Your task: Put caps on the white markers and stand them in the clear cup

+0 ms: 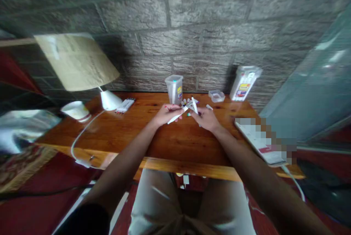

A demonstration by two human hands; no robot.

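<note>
On the wooden tabletop [126,127], head view, the only one: two hands near the middle, close together. Left hand [165,114] has its fingers wrapped on a white marker [176,116], tilted, upper end toward the other hand. Right hand [207,118] grips a second marker [194,105], nearly upright, dark at the top. Both markers sit at the fingers, over the surface.

Labels: clear container [172,90], just behind the left hand, has a yellow label with darker print. Tall clear box [242,85], back right, carries a yellow panel over blue and red; white items inside. Text on both too small to read.

Loose markers [184,101] with coloured ends lie behind and between the hands. Small clear tray [216,97] sits beyond the right hand. Marker bundle [125,105] lies well left, beside the lamp [78,63]; paper cup [76,111] left of that.
</note>
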